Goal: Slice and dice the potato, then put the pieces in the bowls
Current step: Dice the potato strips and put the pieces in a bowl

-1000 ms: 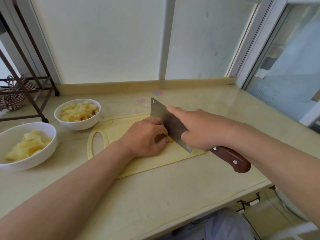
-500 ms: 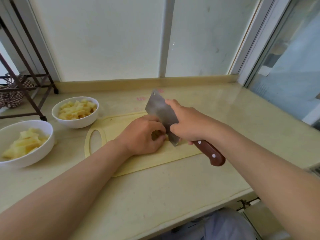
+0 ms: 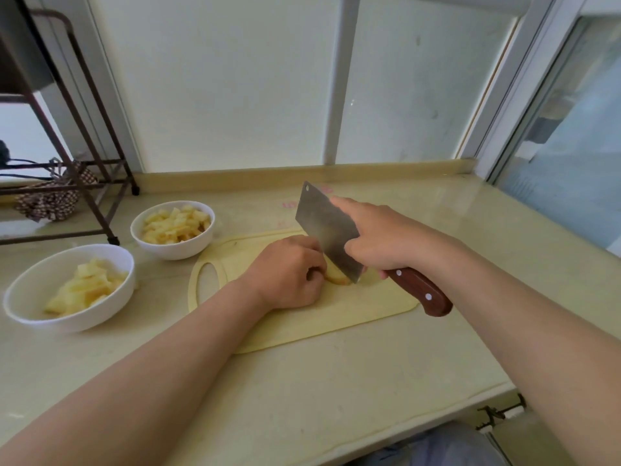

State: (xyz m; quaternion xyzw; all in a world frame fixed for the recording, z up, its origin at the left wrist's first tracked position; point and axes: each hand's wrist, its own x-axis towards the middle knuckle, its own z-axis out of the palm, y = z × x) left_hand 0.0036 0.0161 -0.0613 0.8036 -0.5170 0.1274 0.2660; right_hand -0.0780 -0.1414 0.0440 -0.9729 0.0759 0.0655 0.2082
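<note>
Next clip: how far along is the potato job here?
Done: the far bowl and the near bowl each hold cut potato. In hand: the left hand holds a potato piece on the cutting board while the right hand grips the cleaver, blade edge down on it. Left: finish dicing this piece and put it in a bowl.

Most of the potato (image 3: pixel 337 278) hides under the curled fingers of the left hand (image 3: pixel 289 274) and behind the cleaver (image 3: pixel 327 230) blade beside them. Fingers of the right hand (image 3: pixel 386 240) cover its handle's front.
</note>
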